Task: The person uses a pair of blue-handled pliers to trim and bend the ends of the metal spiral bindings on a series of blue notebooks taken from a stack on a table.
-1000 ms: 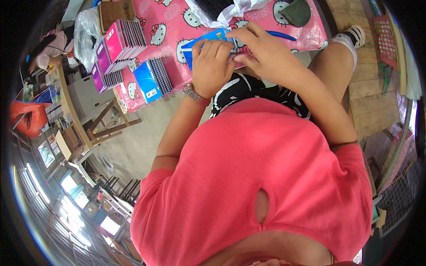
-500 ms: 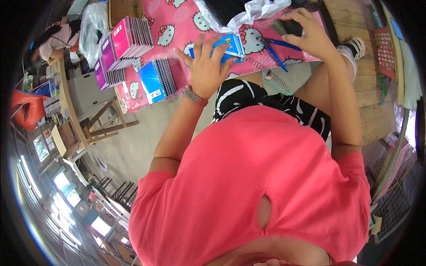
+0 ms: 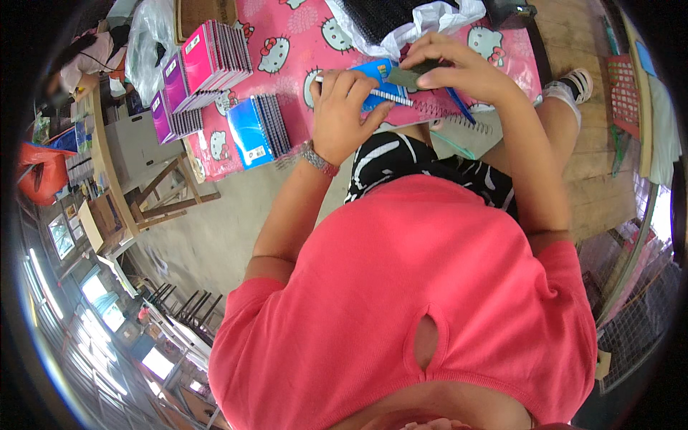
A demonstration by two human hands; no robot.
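Note:
A blue notebook (image 3: pixel 374 69) lies at the near edge of the pink-covered table, with a wire coil (image 3: pixel 448 115) running out to the right from its white-edged spine. My left hand (image 3: pixel 346 107) grips its left part, fingers bent over the top and thumb along the near side. In my right hand (image 3: pixel 459 68) is a dark grey-green flat piece (image 3: pixel 406 78), pinched between thumb and fingers; its end is against the notebook's right part. What kind of piece it is, I cannot tell. Blue-handled pliers (image 3: pixel 461 107) lie beneath my right hand, mostly hidden.
Blue spiral notebooks (image 3: pixel 251 130) are stacked at the left, beside pink notebooks (image 3: pixel 209 57) and purple ones (image 3: pixel 174 82). Black mesh-like material (image 3: pixel 369 25) in white wrapping lies at the far side. A dark box (image 3: pixel 510 13) stands at the far right corner. Another person (image 3: pixel 86 64) is far left.
My right hand has moved left and nearer, bringing the dark flat piece from above the pliers to the notebook. My left hand has shifted slightly right, its fingers now closer together.

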